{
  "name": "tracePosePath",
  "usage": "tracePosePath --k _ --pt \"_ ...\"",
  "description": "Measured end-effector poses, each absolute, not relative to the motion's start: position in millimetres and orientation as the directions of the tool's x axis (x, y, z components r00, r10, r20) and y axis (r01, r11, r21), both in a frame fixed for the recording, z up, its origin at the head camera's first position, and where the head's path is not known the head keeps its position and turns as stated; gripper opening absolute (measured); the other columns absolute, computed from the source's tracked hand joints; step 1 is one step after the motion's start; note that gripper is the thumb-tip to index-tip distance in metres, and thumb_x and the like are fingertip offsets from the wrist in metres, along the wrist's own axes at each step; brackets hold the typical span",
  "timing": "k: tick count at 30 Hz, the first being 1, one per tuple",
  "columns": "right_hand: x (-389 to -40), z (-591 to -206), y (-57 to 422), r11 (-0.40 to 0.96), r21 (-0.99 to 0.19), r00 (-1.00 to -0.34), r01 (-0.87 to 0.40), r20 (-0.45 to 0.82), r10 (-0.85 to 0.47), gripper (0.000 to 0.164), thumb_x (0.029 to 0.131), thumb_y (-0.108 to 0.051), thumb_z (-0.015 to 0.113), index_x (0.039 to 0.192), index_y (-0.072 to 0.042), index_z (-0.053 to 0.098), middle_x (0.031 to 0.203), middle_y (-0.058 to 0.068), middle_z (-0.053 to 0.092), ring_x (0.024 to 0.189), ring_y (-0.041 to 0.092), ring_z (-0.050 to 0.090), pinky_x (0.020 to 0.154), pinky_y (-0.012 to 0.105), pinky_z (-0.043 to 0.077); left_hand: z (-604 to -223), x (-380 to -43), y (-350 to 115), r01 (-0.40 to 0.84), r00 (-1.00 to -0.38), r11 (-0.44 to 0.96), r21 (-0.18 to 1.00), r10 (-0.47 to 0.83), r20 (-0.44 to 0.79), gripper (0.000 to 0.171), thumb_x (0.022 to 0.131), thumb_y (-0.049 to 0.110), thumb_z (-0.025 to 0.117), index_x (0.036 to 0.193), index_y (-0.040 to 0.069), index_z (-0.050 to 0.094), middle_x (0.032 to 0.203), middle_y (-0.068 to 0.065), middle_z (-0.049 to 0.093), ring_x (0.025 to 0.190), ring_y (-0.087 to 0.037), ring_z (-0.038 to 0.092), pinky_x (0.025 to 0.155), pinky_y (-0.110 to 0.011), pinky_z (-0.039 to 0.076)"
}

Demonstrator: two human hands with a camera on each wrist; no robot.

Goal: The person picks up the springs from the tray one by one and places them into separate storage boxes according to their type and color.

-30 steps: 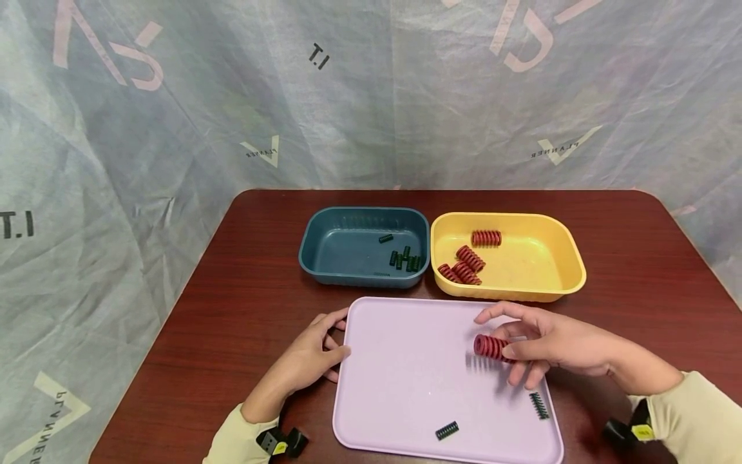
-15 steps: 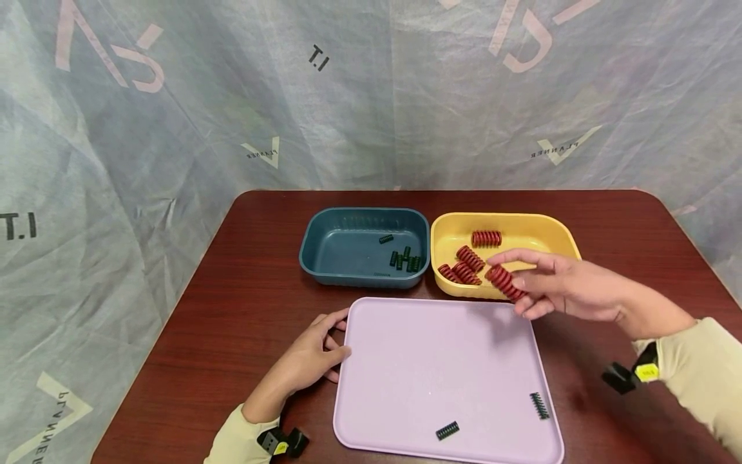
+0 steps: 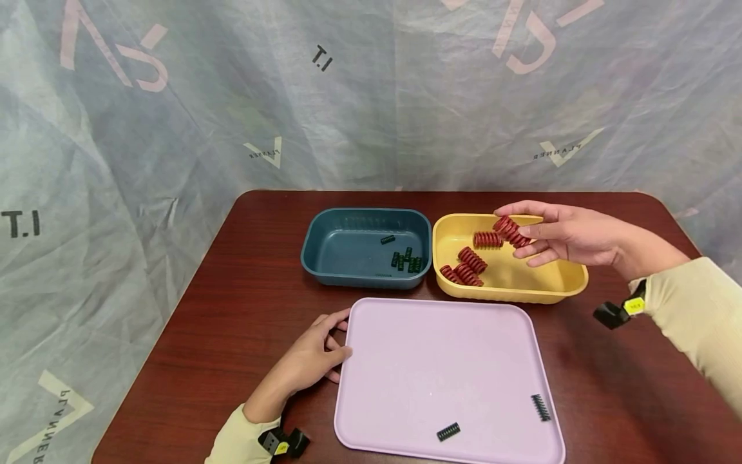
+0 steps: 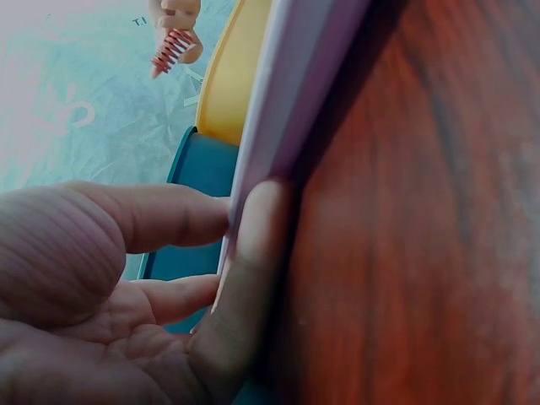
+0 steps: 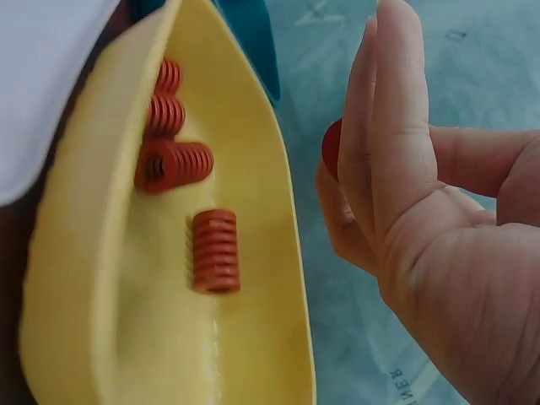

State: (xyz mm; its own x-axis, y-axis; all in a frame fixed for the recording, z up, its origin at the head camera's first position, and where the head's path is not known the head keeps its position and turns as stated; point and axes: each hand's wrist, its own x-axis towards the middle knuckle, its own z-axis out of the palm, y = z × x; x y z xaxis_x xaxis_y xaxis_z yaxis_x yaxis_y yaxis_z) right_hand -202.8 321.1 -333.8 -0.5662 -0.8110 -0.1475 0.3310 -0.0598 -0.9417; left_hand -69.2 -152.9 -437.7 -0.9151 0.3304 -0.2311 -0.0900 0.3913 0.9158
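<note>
My right hand point(image 3: 585, 235) pinches a red coil spring point(image 3: 511, 232) between thumb and fingers, holding it up over the yellow bin point(image 3: 516, 294). Several like springs lie in that bin, one point(image 5: 216, 251) set apart from a cluster at the left side. In the right wrist view the fingers mostly hide the held spring. At the left edge of the lilac tray point(image 3: 435, 367), my left hand point(image 3: 307, 354) grips the rim; the left wrist view shows fingers on both faces of it. Two small dark green springs lie on the tray, one near the front point(image 3: 448, 432), one by the right edge point(image 3: 540, 408).
A teal bin point(image 3: 365, 281) stands left of the yellow one, with several small green springs point(image 3: 407, 260) towards its right end. Both bins sit behind the tray on a reddish-brown table point(image 3: 232, 309). A grey printed cloth point(image 3: 371, 96) hangs behind the table.
My right hand has lifted the red spring from over the tray and carried it away from me to above the yellow bin. The left hand has stayed on the tray edge.
</note>
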Motion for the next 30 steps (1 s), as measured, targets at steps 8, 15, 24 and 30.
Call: tracePosePath --k 8,15,24,30 --pt "-230.6 -328.6 322.8 0.132 -0.925 -0.605 0.355 -0.336 -0.722 0.046 0.111 -0.001 0.040 0.146 -0.025 0.057 0.135 0.005 0.052 0.112 0.031 0.069 0.097 0.046 0.057 -438.3 -68.5 -152.9 -0.087 -0.918 0.404 0.910 0.323 -0.231 0.068 0.094 -0.003 0.068 0.156 0.007 0.043 0.132 -0.016 0.048 0.081 -0.023 0.062 0.052 -0.039 0.062" --pt "-248.8 -334.8 324.3 0.267 -0.902 -0.586 0.340 -0.425 -0.690 0.042 0.111 -0.006 0.044 0.144 -0.029 0.057 0.143 0.003 0.037 0.115 0.032 0.067 0.097 0.047 0.057 -437.6 -67.5 -152.2 -0.080 -0.919 0.399 0.913 0.326 -0.222 0.067 0.094 -0.002 0.069 0.155 0.007 0.043 0.132 -0.016 0.048 0.080 -0.022 0.061 0.051 -0.038 0.061" --pt "-249.7 -347.6 316.0 0.407 -0.821 -0.583 0.400 -0.571 -0.578 0.043 0.107 -0.002 0.050 0.147 -0.017 0.050 0.149 0.017 0.031 0.112 0.040 0.067 0.093 0.052 0.058 -437.2 -67.3 -148.6 -0.076 -0.915 0.404 0.912 0.335 -0.225 0.067 0.094 -0.002 0.068 0.156 0.008 0.043 0.132 -0.015 0.048 0.080 -0.021 0.062 0.052 -0.038 0.062" --pt "-243.6 -356.9 314.1 0.438 -0.768 -0.554 0.468 -0.640 -0.532 0.043 0.105 0.003 0.051 0.147 -0.005 0.049 0.141 0.030 0.039 0.107 0.040 0.069 0.091 0.049 0.059 -434.7 -67.0 -146.2 -0.075 -0.913 0.382 0.921 0.344 -0.217 0.068 0.094 -0.002 0.070 0.156 0.008 0.043 0.132 -0.015 0.048 0.080 -0.022 0.061 0.050 -0.039 0.061"
